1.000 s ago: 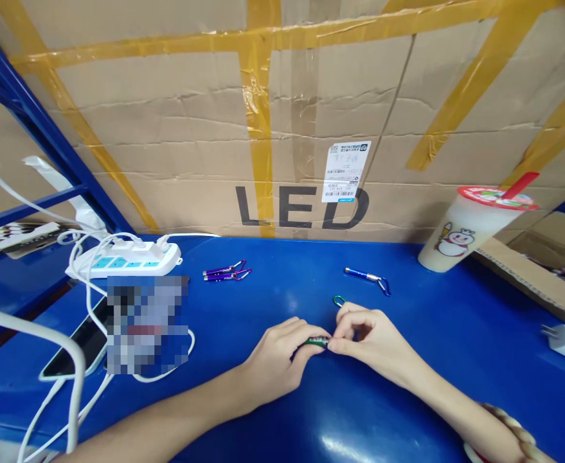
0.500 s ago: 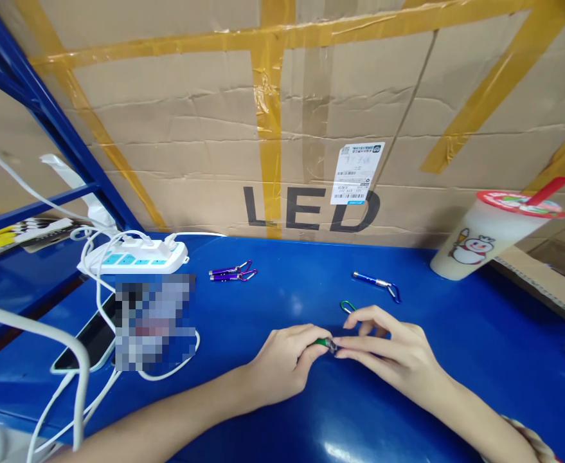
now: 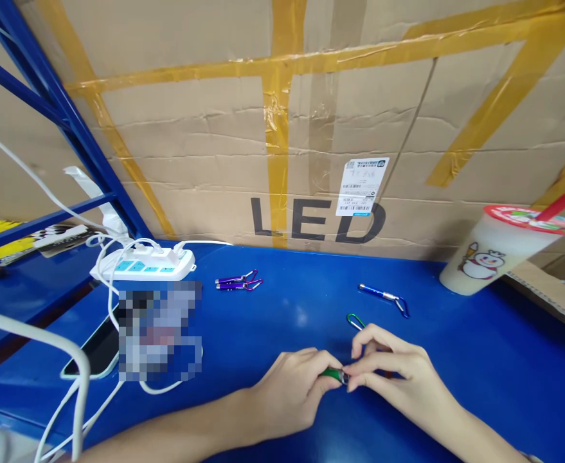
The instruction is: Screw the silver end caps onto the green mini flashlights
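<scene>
A small green keychain flashlight (image 3: 331, 373) is pinched between the thumb and fingers of my left hand (image 3: 294, 389), which hide most of its barrel. My right hand (image 3: 398, 373) pinches the dark metallic end of it with thumb and index finger. Its other fingers curl above. Just behind those fingers a green carabiner (image 3: 354, 321) lies on the blue table, partly covered. Farther back rests a blue keychain flashlight (image 3: 377, 292) with its own carabiner. Two purple keychain flashlights (image 3: 236, 283) lie side by side toward the left.
On the right stands a drink cup (image 3: 494, 257) with a red straw. A white power strip (image 3: 159, 263), cables and a phone (image 3: 96, 350) occupy the left, beside a blurred-out patch. A large taped cardboard box (image 3: 205, 148) walls off the back, and a blue metal frame (image 3: 77, 148) rises at left.
The whole view has shifted, so everything sits slightly lower and to the right. My right fingers have curled in more tightly at the flashlight's end, and more of its green barrel shows.
</scene>
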A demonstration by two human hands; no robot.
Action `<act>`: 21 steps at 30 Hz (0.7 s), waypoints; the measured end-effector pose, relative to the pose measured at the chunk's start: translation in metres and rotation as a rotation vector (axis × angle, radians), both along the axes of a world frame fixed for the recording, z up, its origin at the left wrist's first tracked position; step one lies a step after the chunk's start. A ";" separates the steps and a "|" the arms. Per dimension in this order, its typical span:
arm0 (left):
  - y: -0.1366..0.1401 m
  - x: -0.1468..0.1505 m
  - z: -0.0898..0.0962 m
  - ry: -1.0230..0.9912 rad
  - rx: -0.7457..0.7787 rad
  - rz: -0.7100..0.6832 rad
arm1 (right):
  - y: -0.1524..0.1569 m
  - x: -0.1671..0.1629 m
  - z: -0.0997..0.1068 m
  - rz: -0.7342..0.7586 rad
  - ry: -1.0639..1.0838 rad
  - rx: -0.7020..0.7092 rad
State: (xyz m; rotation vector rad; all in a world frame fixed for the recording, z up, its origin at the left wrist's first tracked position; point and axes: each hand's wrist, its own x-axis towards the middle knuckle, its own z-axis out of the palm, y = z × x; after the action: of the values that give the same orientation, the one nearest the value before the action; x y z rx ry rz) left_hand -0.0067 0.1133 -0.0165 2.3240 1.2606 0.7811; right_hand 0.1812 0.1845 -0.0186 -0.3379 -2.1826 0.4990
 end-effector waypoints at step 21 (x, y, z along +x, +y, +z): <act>-0.001 0.005 -0.007 -0.227 0.094 0.086 | -0.002 -0.009 -0.001 -0.095 -0.121 -0.805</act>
State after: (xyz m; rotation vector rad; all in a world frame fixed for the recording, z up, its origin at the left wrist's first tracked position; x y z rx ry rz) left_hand -0.0021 0.1125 -0.0238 2.1884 1.2531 1.1206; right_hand 0.1726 0.1823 -0.0194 -0.9101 -1.9729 1.3225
